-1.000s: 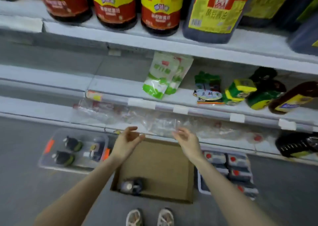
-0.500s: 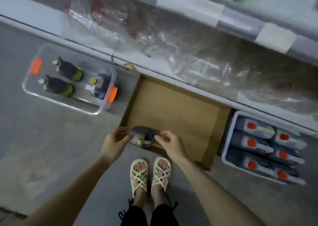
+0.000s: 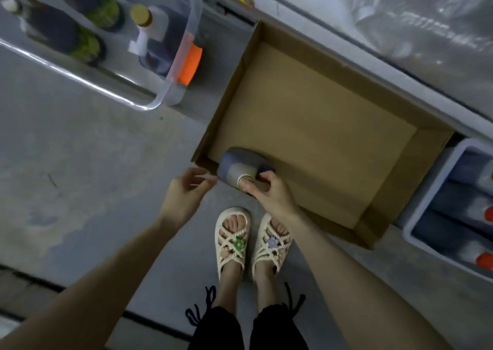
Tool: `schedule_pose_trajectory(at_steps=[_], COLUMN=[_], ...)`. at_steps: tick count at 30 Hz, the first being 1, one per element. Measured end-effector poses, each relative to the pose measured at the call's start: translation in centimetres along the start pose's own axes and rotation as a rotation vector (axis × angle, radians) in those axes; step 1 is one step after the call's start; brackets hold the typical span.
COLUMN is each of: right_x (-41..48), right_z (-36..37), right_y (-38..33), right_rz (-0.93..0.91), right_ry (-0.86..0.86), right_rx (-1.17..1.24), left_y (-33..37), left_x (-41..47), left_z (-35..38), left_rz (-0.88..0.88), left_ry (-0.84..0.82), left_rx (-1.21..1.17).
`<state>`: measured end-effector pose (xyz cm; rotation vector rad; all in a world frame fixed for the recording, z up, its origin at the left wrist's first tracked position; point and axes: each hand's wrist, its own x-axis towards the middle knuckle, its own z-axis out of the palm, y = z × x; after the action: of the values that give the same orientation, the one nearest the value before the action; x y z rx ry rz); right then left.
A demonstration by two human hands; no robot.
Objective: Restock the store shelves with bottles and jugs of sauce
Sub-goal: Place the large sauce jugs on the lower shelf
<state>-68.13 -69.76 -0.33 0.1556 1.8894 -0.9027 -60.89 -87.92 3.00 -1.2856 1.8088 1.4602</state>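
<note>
A single dark sauce jug [image 3: 238,164] with a pale neck stands in the near left corner of an open cardboard box [image 3: 306,125] on the floor. My right hand [image 3: 269,192] grips the jug at its cap and handle, thumb across the cap. Just left of the jug and the box corner hovers my left hand [image 3: 184,195], fingers loosely bent, holding nothing.
A clear plastic bin [image 3: 112,56] with an orange latch holds three dark bottles at upper left. A white crate [image 3: 421,216] of red-capped jugs lies at right. Crumpled plastic wrap [image 3: 426,16] covers the bottom shelf ahead. My sandalled feet [image 3: 250,240] stand close to the box.
The view dropped from the shelves to the floor box. Both hands came down to the jug; my right hand has taken hold of its top, and the left stays beside it.
</note>
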Motion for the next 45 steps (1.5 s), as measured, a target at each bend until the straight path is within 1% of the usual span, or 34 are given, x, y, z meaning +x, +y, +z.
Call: schedule_pose_trajectory(at_steps=[3, 8, 13, 18, 22, 27, 29, 32, 34, 36, 39, 42, 45], right_x=[0.7, 1.1, -0.1, -5.1, -11.5, -21.4, -26.6, -34.0, -38.7, -44.8, -52.0, -58.0, -64.4], right_z=[0.4, 0.3, 0.5, -3.0, -8.0, -15.1, -18.7, -22.8, -25.3, -28.0, -31.6, -34.5, -37.0], right_y=[0.9, 0.7, -0.9, -3.4, -7.3, -13.2, -16.4, -20.4, -23.1, -25.6, -28.8, -31.4, -33.8], right_rz=[-0.045, -0.055, -0.060, -0.029, -0.037, -0.076, -0.126, -0.244, -0.286, -0.345, -0.435, -0.479, -0.567], right_ry=[-0.005, -0.015, 0.078, 0.155, 0.224, 0.323, 0.443, 0.550, 0.599, 0.677, 0.781, 0.865, 0.920], right_rx=[-0.056, -0.007, 0.044, 0.096, 0.118, 0.067, 0.083, 0.097, 0.104, 0.108, 0.117, 0.109, 0.140], left_y=[-0.9, -0.4, 0.9, 4.4, 9.6, 18.1, 23.2, 29.4, 33.0, 37.0, 41.9, 45.5, 49.4], left_x=[0.9, 1.0, -0.6, -4.3, -9.4, -17.2, -21.7, -27.8, -31.3, -36.3, -42.6, -47.7, -52.8], left_z=[0.0, -0.3, -1.5, -2.3, -2.3, -2.4, -2.6, -3.3, -3.7, -4.0, -4.4, -4.0, -3.1], left_rz=[-0.010, 0.019, 0.052, 0.105, 0.208, 0.349, 0.446, 0.558, 0.632, 0.749, 0.890, 1.004, 1.114], left_ry=[0.005, -0.012, -0.036, -0.072, -0.145, -0.279, -0.351, -0.434, -0.445, -0.463, -0.526, -0.584, -0.625], left_rx=[-0.010, -0.006, 0.017, 0.031, 0.026, -0.012, 0.000, 0.014, 0.029, 0.077, 0.107, 0.163, 0.211])
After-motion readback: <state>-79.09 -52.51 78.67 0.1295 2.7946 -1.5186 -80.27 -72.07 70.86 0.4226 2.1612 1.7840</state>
